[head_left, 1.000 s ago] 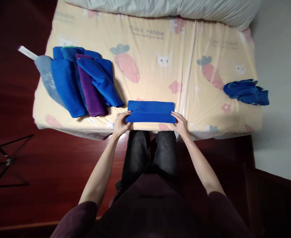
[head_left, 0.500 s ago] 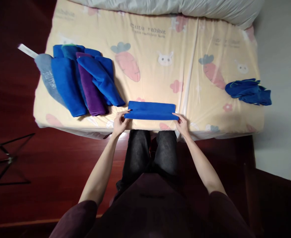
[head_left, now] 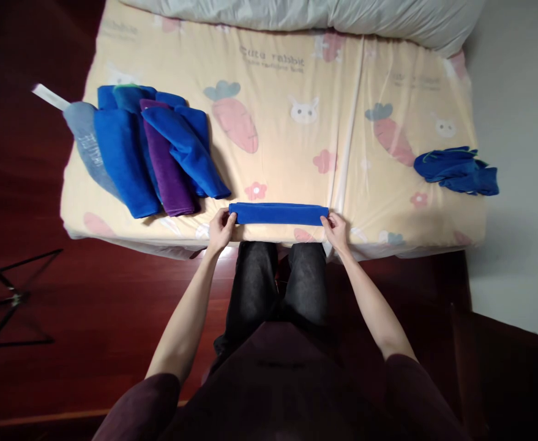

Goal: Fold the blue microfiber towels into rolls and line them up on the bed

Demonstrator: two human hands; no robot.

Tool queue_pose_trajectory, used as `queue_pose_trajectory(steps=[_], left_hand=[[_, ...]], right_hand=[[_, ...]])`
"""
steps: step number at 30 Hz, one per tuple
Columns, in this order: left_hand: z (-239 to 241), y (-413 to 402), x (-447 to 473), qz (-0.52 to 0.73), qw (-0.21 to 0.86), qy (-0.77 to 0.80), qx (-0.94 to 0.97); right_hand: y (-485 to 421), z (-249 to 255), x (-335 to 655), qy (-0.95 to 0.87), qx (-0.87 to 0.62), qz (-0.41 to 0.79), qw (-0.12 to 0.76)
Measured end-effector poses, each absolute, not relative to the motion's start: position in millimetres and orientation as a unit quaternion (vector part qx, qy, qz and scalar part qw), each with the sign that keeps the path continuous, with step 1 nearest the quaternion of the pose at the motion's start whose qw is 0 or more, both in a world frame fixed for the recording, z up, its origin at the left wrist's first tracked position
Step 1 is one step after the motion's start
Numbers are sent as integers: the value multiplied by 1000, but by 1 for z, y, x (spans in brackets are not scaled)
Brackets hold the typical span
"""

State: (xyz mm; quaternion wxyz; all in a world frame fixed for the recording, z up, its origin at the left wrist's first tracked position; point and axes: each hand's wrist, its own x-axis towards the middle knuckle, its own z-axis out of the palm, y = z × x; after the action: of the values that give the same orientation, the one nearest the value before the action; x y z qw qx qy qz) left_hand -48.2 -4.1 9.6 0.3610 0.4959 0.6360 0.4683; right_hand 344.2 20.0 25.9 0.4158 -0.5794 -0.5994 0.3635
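A blue towel (head_left: 278,214) folded into a narrow strip lies near the front edge of the bed (head_left: 291,153). My left hand (head_left: 220,229) pinches its left end. My right hand (head_left: 336,231) pinches its right end. Both hands rest on the mattress, fingers closed on the cloth.
A row of folded towels (head_left: 158,153), blue, purple and grey, lies on the bed's left side. A crumpled blue cloth (head_left: 456,171) sits at the right edge. A grey quilt (head_left: 305,15) covers the far end. A black stand (head_left: 11,300) stands on the dark red floor at left.
The towel was a wider double fold a second ago; both hands folded it over toward me into a narrower strip closer to the bed's front edge.
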Motion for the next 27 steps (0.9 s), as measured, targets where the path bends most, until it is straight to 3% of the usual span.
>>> queue_pose_trajectory(steps=[17, 27], left_hand=[[21, -7, -41, 476, 306, 665, 487], [33, -7, -30, 459, 252, 723, 451]], right_hand=[[21, 21, 344, -572, -585, 371, 439], [25, 28, 346, -626, -582, 366, 369]])
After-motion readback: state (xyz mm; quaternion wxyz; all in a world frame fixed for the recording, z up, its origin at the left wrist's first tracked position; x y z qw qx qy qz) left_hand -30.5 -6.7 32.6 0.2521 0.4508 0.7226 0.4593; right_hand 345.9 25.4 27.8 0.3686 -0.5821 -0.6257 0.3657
